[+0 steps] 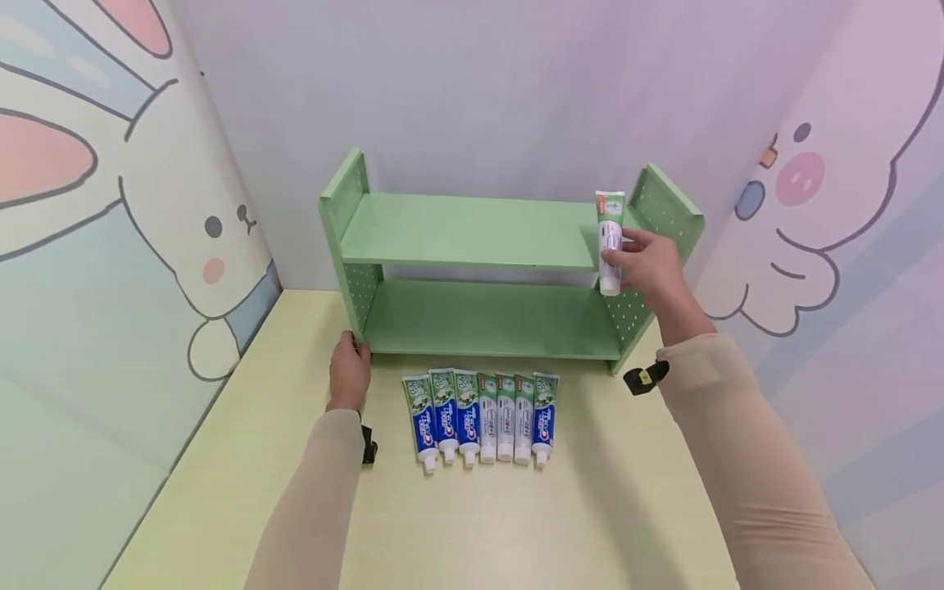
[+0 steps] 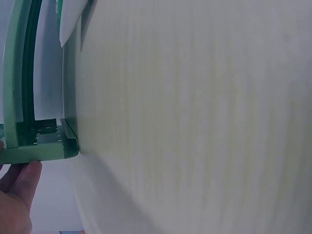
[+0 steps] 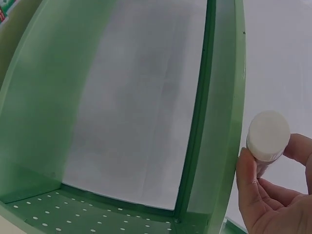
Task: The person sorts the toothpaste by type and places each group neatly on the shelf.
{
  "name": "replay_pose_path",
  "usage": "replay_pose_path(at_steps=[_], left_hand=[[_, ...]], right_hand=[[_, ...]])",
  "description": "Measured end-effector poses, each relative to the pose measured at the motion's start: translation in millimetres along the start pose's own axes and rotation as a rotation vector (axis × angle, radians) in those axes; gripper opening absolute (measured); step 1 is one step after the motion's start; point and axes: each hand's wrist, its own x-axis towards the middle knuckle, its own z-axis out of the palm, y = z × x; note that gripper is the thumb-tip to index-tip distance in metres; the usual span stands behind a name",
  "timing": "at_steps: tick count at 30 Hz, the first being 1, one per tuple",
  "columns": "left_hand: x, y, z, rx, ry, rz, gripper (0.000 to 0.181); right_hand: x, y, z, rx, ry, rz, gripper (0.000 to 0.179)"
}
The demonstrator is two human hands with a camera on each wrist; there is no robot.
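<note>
Near the right end of the green two-tier shelf, my right hand pinches a green-and-white toothpaste tube between thumb and fingers. The tube stands upright, cap down, in front of the upper board. Its round white cap faces the camera in the right wrist view. My left hand holds the shelf's lower left side panel; in the left wrist view its fingers press the panel's outer face, and part of the hand is cut off there. Whether the tube touches the board, I cannot tell.
Several toothpaste tubes lie side by side on the table before the shelf: blue-and-green ones and green-and-white ones, caps toward me. The pale yellow table carries the shelf. Cartoon-printed walls stand at both sides.
</note>
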Motion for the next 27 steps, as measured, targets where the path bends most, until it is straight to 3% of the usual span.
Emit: replay_pose_path(at_steps=[16, 27], left_hand=[[-1.5, 1.1, 0.4, 0.015, 0.006, 0.008, 0.027], [0.6, -0.8, 0.5, 0.020, 0.005, 0.015, 0.027]], right_hand=[[18.1, -2.4, 0.3, -0.033, 0.047, 0.024, 0.060], [23.7, -9.5, 1.2, -0.065, 0.023, 0.011, 0.054]])
